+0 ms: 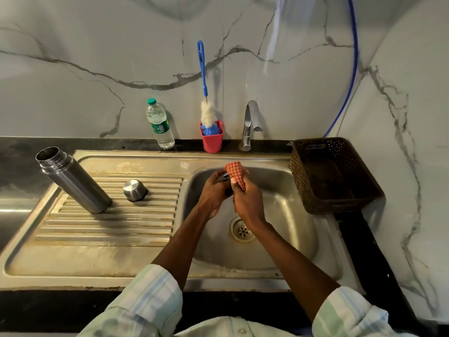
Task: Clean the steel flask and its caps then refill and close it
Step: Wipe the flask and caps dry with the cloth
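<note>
Left hand [213,190] grips the small inner cap [223,177] over the sink basin [279,215], right hand [247,203] fingers pinch the checked cloth [235,173] against it; open steel flask [73,180] on the drainboard could tip if knocked.

No legible text anywhere in view. The plastic water bottle [159,124] at the back of the counter carries a green label [160,127] with small print and a yellow patch, too blurred to read. No brand, number or sign can be made out on any other item.
</note>
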Motion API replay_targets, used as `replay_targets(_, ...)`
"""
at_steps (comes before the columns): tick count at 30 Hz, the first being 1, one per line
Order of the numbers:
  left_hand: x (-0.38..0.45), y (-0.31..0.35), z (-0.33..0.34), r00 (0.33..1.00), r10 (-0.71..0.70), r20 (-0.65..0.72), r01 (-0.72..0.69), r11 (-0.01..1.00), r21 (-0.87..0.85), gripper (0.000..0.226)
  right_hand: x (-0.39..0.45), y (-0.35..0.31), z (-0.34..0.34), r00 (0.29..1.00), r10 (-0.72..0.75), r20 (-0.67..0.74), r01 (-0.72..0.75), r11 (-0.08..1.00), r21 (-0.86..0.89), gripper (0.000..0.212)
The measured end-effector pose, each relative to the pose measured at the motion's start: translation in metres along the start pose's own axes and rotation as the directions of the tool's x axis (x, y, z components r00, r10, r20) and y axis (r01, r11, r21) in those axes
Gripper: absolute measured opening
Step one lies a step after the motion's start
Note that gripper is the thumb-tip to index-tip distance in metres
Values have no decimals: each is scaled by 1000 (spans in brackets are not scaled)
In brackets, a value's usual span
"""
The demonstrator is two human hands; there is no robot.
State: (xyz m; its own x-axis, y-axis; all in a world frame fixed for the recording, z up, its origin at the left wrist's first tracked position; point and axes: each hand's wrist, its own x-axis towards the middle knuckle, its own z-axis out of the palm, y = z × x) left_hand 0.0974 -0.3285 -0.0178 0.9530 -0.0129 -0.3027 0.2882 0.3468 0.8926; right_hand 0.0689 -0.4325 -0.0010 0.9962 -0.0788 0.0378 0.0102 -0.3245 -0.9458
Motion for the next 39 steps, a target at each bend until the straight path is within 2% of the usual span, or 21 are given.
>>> replay_targets(2, -2, -2, -2, 1000, 20, 15, -21, 999, 33, 35, 3, -1, -1, 1000, 20, 3, -20, 999, 26, 29)
replay_targets(4, -3, -3, -3, 998, 16, 60, -15, 1000, -4, 38, 13, 0, -5, 984, 175, -23, -169, 974, 153, 19)
replay_targets(6, -3, -5, -3, 992, 23, 122, -22, 1000, -16, 42, 22, 1, -11, 941, 337, -1, -323, 902, 286, 22)
replay_targets(7, -5, -4, -2, 991, 28, 131, -27, 1000, -12, 42, 23, 1, -13, 936, 351, 18, -340, 892, 297, 23)
replay_targets(11, -5, -1, 2, 997, 57, 44, -56, 998, -21, 34, 9, -1, -7, 983, 172, -56, -160, 972, 173, 15)
replay_targets(14, -3, -1, 1, 999, 36, 3, -36, 999, -24, 25, 1, 12, 4, 997, 61, -57, -57, 996, 62, 32)
replay_targets(16, -3, -2, 0, 999, 6, 54, -3, 998, -55, 22, 1, 13, 5, 996, 64, -56, -61, 997, 52, 29)
replay_targets(18, -5, -1, -2, 994, -22, 111, 39, 986, -159, 24, 12, 7, -4, 979, 196, -58, -182, 963, 197, 19)
replay_targets(20, -5, -1, -4, 990, -40, 132, 67, 977, -203, 25, 26, 0, -12, 944, 329, -8, -303, 878, 372, 21)
replay_targets(21, -5, 0, -2, 992, -43, 123, 66, 981, -185, 26, 29, -3, -15, 938, 345, -3, -320, 873, 368, 24)
replay_targets(24, 1, 6, 7, 1000, -6, -20, 4, 995, -95, 28, 21, -5, -9, 973, 223, -62, -207, 960, 190, 23)
replay_targets(26, 6, 8, 6, 997, 15, -79, -22, 996, -84, 28, 8, -3, 0, 986, 148, -81, -136, 980, 143, 28)
replay_targets(28, 5, 9, 4, 1000, 3, -9, -3, 998, -61, 28, 4, 5, 8, 994, 77, -83, -68, 992, 108, 41)
replay_targets(30, 4, 6, 1, 998, -5, 67, 7, 999, -32, 27, 8, 2, 10, 995, 69, -66, -63, 994, 88, 43)
replay_targets(32, 2, 3, -2, 996, -3, 84, 10, 997, -76, 26, 16, -5, 3, 992, 113, -63, -104, 985, 135, 33)
replay_targets(33, 1, 1, -2, 995, 0, 95, 11, 994, -106, 28, 22, -8, -3, 981, 186, -53, -172, 966, 192, 28)
replay_targets(35, 1, -2, -4, 994, 5, 108, 4, 997, -80, 30, 37, -7, -13, 926, 377, 31, -361, 856, 371, 26)
replay_targets(36, 1, -3, -5, 995, 16, 100, -12, 999, -43, 28, 40, -7, -19, 897, 432, 94, -425, 784, 453, 28)
replay_targets(37, 1, -3, -4, 996, 30, 85, -28, 999, -25, 26, 39, -7, -20, 885, 450, 118, -448, 755, 479, 26)
replay_targets(39, 2, -2, 1, 999, 40, 30, -38, 998, -58, 26, 32, -7, -15, 918, 392, 61, -382, 835, 396, 18)
